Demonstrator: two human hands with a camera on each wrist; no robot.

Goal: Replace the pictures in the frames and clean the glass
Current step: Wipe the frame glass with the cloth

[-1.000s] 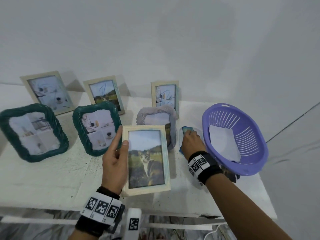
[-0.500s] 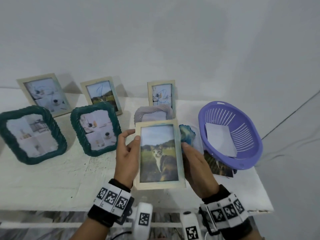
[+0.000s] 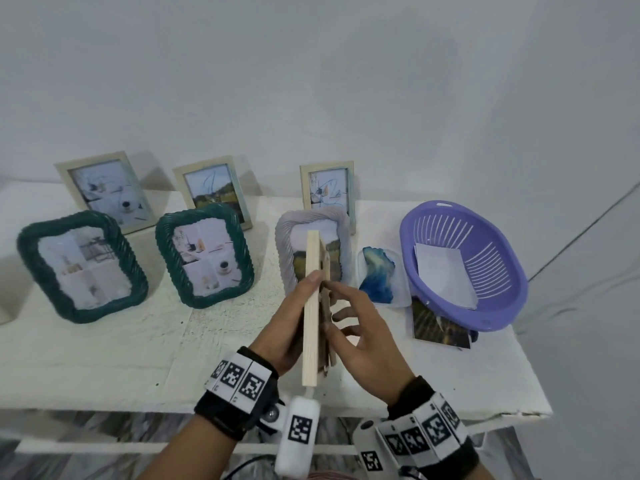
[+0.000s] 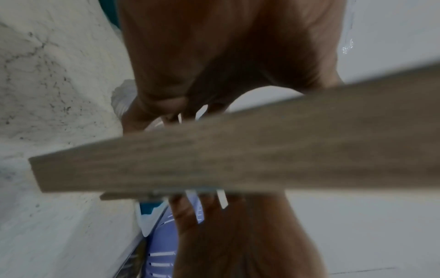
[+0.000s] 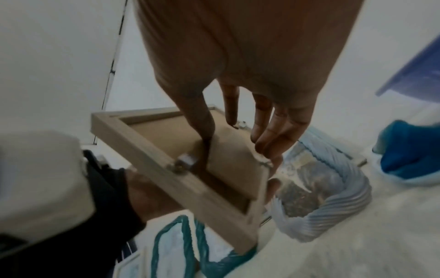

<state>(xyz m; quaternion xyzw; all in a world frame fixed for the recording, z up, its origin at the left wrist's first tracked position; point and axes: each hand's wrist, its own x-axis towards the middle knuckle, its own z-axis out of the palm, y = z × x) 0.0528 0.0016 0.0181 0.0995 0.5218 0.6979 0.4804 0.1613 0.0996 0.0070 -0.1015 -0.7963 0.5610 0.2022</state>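
Observation:
A light wooden frame (image 3: 310,306) stands edge-on above the table's front, its picture side facing left. My left hand (image 3: 294,317) grips it from the left, thumb along the upper edge. My right hand (image 3: 349,323) is on its back. In the right wrist view the brown back (image 5: 166,165) shows, and the right hand (image 5: 238,135) holds the cardboard stand (image 5: 228,156) between thumb and fingers, beside a metal clip (image 5: 186,161). The left wrist view shows the frame's edge (image 4: 238,156) blurred. A blue cloth (image 3: 377,275) lies in a clear tray to the right.
A purple basket (image 3: 498,296) at the right holds white paper (image 3: 443,275) and sits partly on a loose photo (image 3: 436,327). A grey ribbed frame (image 3: 287,237) stands just behind the held one. Two green frames (image 3: 27,265) (image 3: 242,244) and three pale frames (image 3: 62,168) stand farther left and back.
The frame turned from picture-up to edge-on. My right hand left the blue cloth, came to the frame's side, then went onto its back and took the stand.

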